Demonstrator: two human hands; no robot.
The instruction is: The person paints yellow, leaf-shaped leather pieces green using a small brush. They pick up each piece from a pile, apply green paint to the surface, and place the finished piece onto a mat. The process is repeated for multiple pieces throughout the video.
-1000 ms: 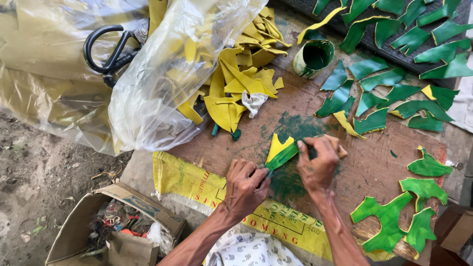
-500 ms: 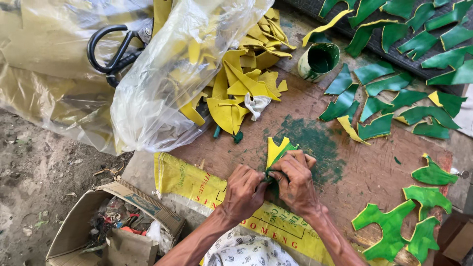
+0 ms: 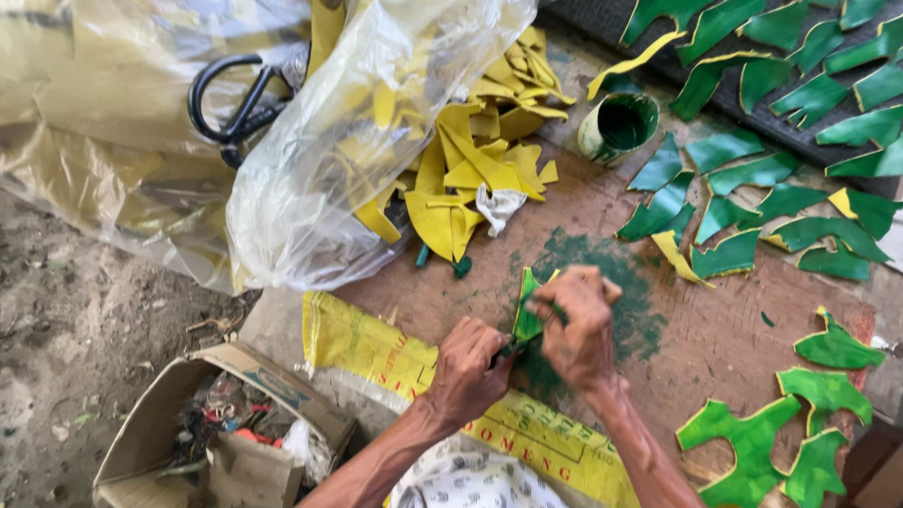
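Right hand [image 3: 578,329] is closing its fingers around the upper part of a small leaf-shaped cutout [image 3: 527,315], yellow on one face and wet green on the other. Left hand [image 3: 467,369] is pinching the lower end of the same piece, fingers curled tight; something thin and dark is showing at the fingertips, but what it is cannot be told. The cutout is standing nearly upright over a dark green paint smear [image 3: 602,282] on the rough brown work board [image 3: 743,329].

Under the wrists a woven yellow sack [image 3: 376,343] is lying flat. Just beyond the smear, a pile of unpainted yellow pieces [image 3: 470,179] is spilling from a crinkled clear plastic bag [image 3: 348,160]; too many overlap to count. A small cup of green paint [image 3: 621,124] is sitting near the pile. Glossy green painted leaves [image 3: 752,198] are drying to the right, well over a dozen. Three larger bright green lobed shapes [image 3: 752,442] are lying at the lower right. One open cardboard box [image 3: 216,423] of scraps is resting on the dirt at lower left. Black scissor handles [image 3: 230,99] are showing behind the bag.
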